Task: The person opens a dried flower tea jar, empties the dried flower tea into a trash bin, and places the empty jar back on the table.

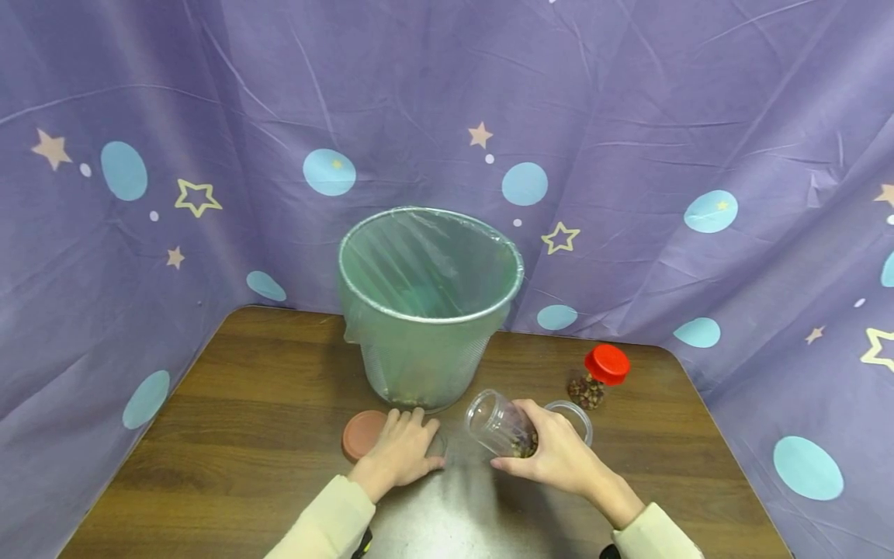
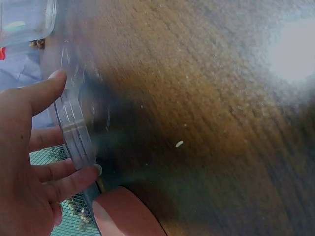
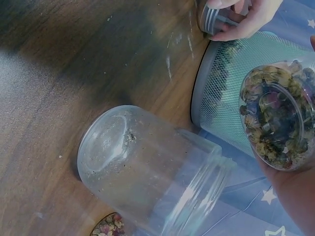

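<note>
My left hand [image 1: 398, 450] grips a clear ridged plastic lid [image 2: 76, 132] close over the table, its thumb on one side and fingers along the rim. Beside that hand lies a salmon-coloured round lid [image 1: 363, 435], partly covered by it. My right hand [image 1: 555, 454] holds a clear jar [image 1: 492, 419] tilted, its mouth toward the left. Dried flowers [image 3: 270, 118] are gathered at the jar's bottom. Behind the right hand stands a second clear jar [image 3: 147, 162] with only small specks inside, mostly hidden in the head view.
A green mesh bin [image 1: 426, 357] with a clear plastic liner stands at the back centre. To the right is a jar with a red lid [image 1: 608, 365], holding dried buds [image 1: 587, 392]. A purple patterned cloth [image 1: 419, 93] hangs behind the wooden table [image 1: 230, 404].
</note>
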`<state>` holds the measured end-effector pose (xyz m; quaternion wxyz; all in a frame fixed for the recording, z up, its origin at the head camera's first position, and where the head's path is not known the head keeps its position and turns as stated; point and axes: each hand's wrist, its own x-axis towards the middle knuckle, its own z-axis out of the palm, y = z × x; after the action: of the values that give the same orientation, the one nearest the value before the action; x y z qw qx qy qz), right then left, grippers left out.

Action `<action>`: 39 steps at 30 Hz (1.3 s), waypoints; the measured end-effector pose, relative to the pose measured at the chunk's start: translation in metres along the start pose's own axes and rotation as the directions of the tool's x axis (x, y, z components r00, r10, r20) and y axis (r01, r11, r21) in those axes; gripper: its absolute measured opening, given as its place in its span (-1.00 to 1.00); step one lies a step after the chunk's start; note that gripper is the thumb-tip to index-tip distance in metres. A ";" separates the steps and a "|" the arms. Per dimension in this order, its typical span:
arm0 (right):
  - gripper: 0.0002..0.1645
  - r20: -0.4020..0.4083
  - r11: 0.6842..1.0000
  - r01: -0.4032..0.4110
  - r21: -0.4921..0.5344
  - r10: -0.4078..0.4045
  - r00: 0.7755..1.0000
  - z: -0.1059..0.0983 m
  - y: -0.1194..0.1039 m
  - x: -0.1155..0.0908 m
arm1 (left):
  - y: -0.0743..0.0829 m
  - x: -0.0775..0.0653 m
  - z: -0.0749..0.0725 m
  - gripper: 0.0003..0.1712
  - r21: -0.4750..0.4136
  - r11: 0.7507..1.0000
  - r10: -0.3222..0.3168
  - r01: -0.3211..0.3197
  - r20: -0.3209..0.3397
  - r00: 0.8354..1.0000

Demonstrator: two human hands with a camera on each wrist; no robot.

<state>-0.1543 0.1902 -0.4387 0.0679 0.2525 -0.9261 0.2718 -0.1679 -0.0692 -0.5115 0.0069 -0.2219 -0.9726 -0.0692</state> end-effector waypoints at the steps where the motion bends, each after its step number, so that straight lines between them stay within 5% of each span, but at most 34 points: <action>1: -0.14 -0.002 1.000 0.001 -0.002 -0.001 1.000 0.000 0.000 0.000 | 0.000 0.000 0.001 -0.27 0.004 1.000 0.001 -0.001 -0.006 1.000; 30: -0.15 0.011 1.000 -0.023 0.005 0.023 1.000 0.000 0.000 -0.002 | 0.000 -0.002 0.005 -0.24 0.127 0.992 0.021 -0.006 -0.124 0.992; 39: -0.15 0.013 0.999 -0.032 0.022 0.032 0.999 0.001 0.001 -0.004 | 0.007 -0.006 0.009 -0.31 0.087 0.995 -0.044 0.054 -0.112 0.993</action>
<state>-0.1511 0.1920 -0.4406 0.0551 0.2402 -0.9274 0.2813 -0.1593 -0.0643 -0.5202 0.0690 -0.1933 -0.9780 -0.0377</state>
